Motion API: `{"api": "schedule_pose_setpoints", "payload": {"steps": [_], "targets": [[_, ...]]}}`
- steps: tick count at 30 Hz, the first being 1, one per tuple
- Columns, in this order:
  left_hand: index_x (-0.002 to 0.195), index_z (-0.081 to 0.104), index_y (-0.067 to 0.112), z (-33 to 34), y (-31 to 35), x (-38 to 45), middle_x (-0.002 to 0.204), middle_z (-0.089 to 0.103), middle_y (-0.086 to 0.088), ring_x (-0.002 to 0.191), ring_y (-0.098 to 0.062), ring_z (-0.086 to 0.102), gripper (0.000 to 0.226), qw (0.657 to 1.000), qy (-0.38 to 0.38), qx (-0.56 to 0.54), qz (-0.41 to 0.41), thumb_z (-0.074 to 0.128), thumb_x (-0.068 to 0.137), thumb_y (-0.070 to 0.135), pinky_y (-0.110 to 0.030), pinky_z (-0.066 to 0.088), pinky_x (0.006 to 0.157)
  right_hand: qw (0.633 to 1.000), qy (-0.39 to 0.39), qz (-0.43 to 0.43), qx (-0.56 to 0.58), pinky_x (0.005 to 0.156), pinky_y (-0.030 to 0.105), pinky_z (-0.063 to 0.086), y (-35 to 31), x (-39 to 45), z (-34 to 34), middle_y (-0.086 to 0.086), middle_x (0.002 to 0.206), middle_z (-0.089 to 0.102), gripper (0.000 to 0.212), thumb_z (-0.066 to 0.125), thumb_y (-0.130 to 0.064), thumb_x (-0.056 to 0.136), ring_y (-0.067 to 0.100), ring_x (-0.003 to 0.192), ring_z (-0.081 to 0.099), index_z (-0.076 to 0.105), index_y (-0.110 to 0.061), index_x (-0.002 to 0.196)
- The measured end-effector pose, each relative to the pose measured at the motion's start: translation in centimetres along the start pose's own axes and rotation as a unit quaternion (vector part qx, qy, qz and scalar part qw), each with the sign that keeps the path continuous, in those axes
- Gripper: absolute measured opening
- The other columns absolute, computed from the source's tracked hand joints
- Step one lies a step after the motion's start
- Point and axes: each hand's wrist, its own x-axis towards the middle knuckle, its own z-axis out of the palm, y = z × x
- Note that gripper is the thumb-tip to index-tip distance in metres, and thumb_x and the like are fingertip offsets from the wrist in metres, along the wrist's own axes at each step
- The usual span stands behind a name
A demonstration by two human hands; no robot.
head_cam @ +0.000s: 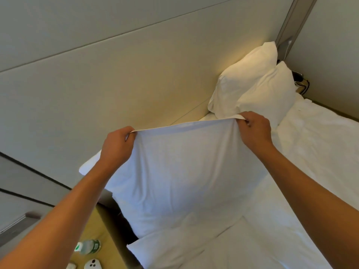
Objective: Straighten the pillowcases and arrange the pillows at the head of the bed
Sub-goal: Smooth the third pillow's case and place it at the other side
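Pillowcase (180, 171) hangs stretched between both hands, left hand (116, 146) and right hand (254, 129) each pinching a top corner, its pillow resting on the bed (320, 142); two pillows (252, 88) already lean against the headboard (116, 84) beyond; straightening and placing this one remain.

Both hands (186, 136) pinch a pillowcase (180, 171) edge near 2 pillows (252, 88)

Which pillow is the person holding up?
The near pillow, the big one in the middle. Left hand and right hand pinch its top corners. The two far pillows lean against the headboard, untouched.
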Motion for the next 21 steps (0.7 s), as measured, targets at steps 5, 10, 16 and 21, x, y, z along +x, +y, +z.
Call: {"api": "schedule_pose_setpoints", "payload": {"steps": [5, 10, 16, 21], "targets": [[0.08, 0.063, 0.012, 0.7, -1.2, -1.5, 0.068, 0.061, -0.008, 0.069, -0.031, 0.06, 0.029, 0.999, -0.026, 0.017, -0.021, 0.049, 0.104, 0.021, -0.037, 0.044, 0.063, 1.0, -0.029, 0.004, -0.004, 0.083, 0.03, 0.045, 0.4, -0.3, 2.1, 0.008, 0.108, 0.076, 0.027, 0.054, -0.027, 0.106, 0.03, 0.098, 0.069, 0.077, -0.013, 0.112], [0.084, 0.066, 0.011, 3.0, -1.3, -2.4, 0.071, 0.064, -0.012, 0.072, -0.033, 0.063, 0.029, 0.996, -0.065, 0.009, -0.053, 0.049, 0.104, 0.021, -0.042, 0.051, 0.069, 0.997, -0.057, 0.049, -0.004, 0.096, 0.032, 0.048, 1.6, 0.8, 4.0, 0.012, 0.123, 0.074, 0.033, 0.053, -0.029, 0.108, 0.033, 0.111, 0.068, 0.073, -0.01, 0.126], [0.08, 0.064, 0.014, 5.5, -0.3, -0.3, 0.066, 0.065, -0.01, 0.071, -0.032, 0.068, 0.031, 0.991, -0.078, -0.044, -0.095, 0.049, 0.104, 0.026, -0.044, 0.053, 0.075, 0.998, -0.057, 0.034, -0.005, 0.089, 0.027, 0.046, 3.4, 4.9, 5.0, 0.01, 0.116, 0.074, 0.031, 0.053, -0.029, 0.108, 0.029, 0.106, 0.068, 0.074, -0.01, 0.12], [0.072, 0.056, 0.021, 9.8, -0.6, -0.2, 0.066, 0.061, -0.007, 0.073, -0.035, 0.068, 0.034, 0.979, -0.142, -0.072, -0.127, 0.049, 0.106, 0.021, -0.042, 0.052, 0.073, 0.99, -0.118, 0.08, -0.016, 0.087, 0.032, 0.047, 7.6, 5.2, 7.8, 0.012, 0.106, 0.074, 0.028, 0.056, -0.03, 0.106, 0.033, 0.1, 0.068, 0.074, -0.01, 0.112]]}}
